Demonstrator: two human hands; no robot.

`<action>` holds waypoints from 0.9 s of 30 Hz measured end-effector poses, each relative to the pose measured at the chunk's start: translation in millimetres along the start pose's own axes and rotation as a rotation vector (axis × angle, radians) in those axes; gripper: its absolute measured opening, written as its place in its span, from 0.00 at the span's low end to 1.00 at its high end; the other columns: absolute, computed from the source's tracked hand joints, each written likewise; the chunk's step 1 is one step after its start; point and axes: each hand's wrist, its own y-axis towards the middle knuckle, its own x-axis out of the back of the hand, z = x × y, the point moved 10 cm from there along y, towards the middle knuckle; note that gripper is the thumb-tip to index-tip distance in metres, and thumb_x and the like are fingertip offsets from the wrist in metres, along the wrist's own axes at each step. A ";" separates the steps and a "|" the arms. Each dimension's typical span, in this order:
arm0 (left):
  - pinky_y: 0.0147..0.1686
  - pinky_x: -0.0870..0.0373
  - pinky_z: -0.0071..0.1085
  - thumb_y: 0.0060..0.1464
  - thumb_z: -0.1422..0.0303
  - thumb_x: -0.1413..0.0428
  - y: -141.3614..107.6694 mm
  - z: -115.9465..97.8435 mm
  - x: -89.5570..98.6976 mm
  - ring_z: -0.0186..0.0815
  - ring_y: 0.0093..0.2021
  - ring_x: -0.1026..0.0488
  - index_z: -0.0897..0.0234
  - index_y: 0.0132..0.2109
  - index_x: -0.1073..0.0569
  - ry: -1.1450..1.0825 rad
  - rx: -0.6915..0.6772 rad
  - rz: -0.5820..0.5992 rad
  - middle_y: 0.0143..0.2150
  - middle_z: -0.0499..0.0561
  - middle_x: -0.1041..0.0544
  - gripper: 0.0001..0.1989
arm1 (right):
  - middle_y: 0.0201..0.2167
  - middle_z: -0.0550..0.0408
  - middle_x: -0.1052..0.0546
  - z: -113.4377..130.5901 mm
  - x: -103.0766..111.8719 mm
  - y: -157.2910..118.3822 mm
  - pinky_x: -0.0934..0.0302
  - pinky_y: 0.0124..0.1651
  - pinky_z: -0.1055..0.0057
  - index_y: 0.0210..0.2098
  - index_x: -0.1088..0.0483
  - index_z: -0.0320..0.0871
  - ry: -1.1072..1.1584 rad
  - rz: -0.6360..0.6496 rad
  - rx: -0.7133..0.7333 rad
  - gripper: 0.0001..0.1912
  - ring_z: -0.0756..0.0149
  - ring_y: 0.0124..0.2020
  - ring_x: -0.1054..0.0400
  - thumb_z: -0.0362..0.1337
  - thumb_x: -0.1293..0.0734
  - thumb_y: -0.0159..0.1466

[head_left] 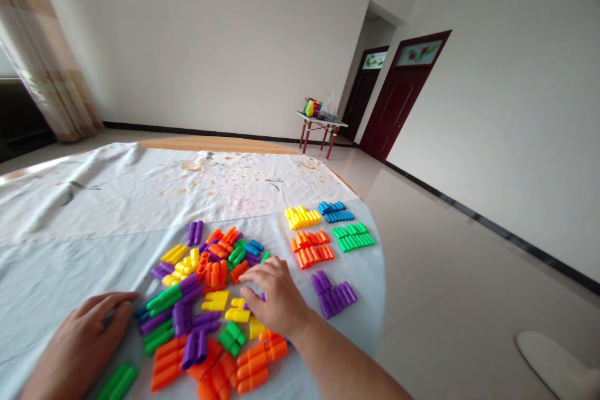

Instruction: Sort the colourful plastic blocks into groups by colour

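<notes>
My left hand (91, 331) rests on the table at the left edge of a mixed pile of bullet-shaped plastic building blocks, with its fingers stretched forward and nothing visible in them. Over the pile's right side reaches my right hand (276, 294), thumb and fingers apart. Its fingertips are next to an orange block (239, 272), though touching or not I cannot tell. A small purple block (260, 300) is partly hidden beneath that hand. Around them lie yellow blocks (215, 301), green blocks (233, 338), purple blocks (182, 319) and more orange blocks (255, 361).
Sorted by colour at the table's right are yellow (302, 217), blue (336, 212), orange (313, 250), green (354, 237) and purple (332, 294) groups. A pale tablecloth (225, 187) covers the round table. Farther off stand a small table (323, 120) and a door (405, 94).
</notes>
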 end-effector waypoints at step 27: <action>0.47 0.34 0.34 0.53 0.57 0.56 -11.8 -42.1 26.6 0.40 0.43 0.28 0.60 0.39 0.24 -0.087 0.035 0.025 0.42 0.54 0.24 0.19 | 0.46 0.49 0.27 2.9 -51.5 44.2 0.44 0.54 0.60 0.51 0.32 0.43 -0.064 0.143 0.029 0.19 0.59 0.48 0.37 0.34 0.34 0.59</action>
